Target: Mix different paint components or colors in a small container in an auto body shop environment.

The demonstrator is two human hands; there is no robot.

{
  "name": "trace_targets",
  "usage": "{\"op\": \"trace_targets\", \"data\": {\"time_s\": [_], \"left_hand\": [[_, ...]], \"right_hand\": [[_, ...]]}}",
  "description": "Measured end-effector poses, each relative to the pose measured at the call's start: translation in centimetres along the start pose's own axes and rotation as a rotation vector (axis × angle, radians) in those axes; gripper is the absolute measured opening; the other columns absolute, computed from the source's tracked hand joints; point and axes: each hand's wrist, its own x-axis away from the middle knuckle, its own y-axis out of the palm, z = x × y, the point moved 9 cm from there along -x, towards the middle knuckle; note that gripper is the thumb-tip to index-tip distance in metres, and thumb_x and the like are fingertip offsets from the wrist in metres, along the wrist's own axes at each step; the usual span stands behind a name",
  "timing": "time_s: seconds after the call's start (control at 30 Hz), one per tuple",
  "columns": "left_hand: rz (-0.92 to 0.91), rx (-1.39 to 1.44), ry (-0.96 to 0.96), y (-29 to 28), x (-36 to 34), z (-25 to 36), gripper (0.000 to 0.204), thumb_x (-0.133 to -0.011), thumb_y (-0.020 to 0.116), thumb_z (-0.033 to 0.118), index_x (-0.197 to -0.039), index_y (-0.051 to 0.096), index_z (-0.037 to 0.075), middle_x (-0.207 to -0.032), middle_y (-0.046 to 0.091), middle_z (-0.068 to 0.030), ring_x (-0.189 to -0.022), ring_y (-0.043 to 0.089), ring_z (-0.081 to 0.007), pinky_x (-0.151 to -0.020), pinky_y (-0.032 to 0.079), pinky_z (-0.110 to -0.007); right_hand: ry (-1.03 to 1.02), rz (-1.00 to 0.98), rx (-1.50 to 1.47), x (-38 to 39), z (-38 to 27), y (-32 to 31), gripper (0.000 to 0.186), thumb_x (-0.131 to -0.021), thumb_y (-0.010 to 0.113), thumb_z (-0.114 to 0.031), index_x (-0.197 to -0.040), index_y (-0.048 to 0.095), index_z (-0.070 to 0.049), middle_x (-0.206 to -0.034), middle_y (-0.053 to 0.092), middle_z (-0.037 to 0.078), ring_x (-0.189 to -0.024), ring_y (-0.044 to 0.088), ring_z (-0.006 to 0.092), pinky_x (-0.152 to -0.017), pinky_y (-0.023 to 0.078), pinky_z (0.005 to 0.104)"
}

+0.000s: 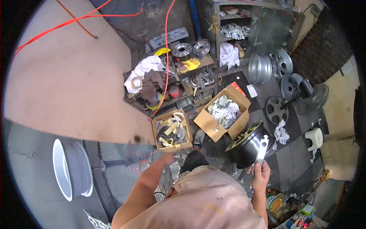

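Observation:
My right hand (260,172) is closed around the lower end of a flat, silvery metal wrench (262,147), which points upward with a notched, holed head. Behind the wrench lies a black wheel rim (249,147) with a yellowish spoked face, tilted on the floor. My left hand (167,157) is smeared by motion, so its fingers cannot be made out. It is close to the near edge of a cardboard box (173,147) filled with tape scraps and dark bits.
Another open carton (215,128) holds crumpled wrapping. A cluttered shelf (207,63) carries rags and metal discs. Several rims, including a silver one (260,68), stand at right by a fan (318,97). A white stool (314,139) is farther right; a pale rim (72,170) is at left.

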Motion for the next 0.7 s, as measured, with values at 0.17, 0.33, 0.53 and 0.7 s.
{"op": "trace_targets", "data": {"time_s": [0.17,0.33,0.53,0.7], "left_hand": [[0.537,0.164,-0.169,-22.2,-8.4,-5.1,0.069,-0.081,0.074,0.022,-0.143,0.044,0.009,-0.147,0.041,-0.0246,-0.134,0.042,-0.0411,-0.11,0.038,-0.046],[1.092,0.182,-0.168,-42.9,-12.3,-5.6,0.083,-0.073,0.08,0.017,-0.146,0.039,0.016,-0.146,0.037,-0.0236,-0.133,0.038,-0.0452,-0.107,0.04,-0.051],[0.77,0.026,-0.286,-50.1,-19.8,-9.0,0.067,-0.074,0.079,0.026,-0.135,0.052,0.016,-0.142,0.045,-0.0204,-0.132,0.039,-0.0443,-0.109,0.035,-0.055],[0.922,0.075,-0.109,-49.7,-22.7,-12.8,0.05,-0.071,0.072,0.006,-0.12,0.062,0.01,-0.126,0.058,-0.0191,-0.118,0.053,-0.0417,-0.102,0.043,-0.049]], "right_hand": [[0.2,0.083,0.123,-5.6,2.8,5.4,0.027,-0.101,0.057,-0.027,-0.087,0.058,-0.004,-0.071,0.06,0.002,-0.064,0.052,0.0091,-0.061,0.041,0.0257],[0.297,0.048,0.294,-10.0,1.1,9.7,0.025,-0.101,0.058,-0.025,-0.087,0.058,-0.004,-0.072,0.054,-0.002,-0.064,0.046,0.0071,-0.06,0.038,0.0257],[0.301,0.122,0.295,-14.5,1.6,10.8,0.02,-0.101,0.059,-0.02,-0.093,0.06,-0.002,-0.075,0.057,-0.003,-0.066,0.048,0.0062,-0.06,0.038,0.0243],[0.4,0.064,0.413,-17.2,2.9,12.8,0.021,-0.1,0.06,-0.019,-0.103,0.063,0.002,-0.078,0.058,-0.003,-0.068,0.046,0.0058,-0.061,0.038,0.0247]]}}
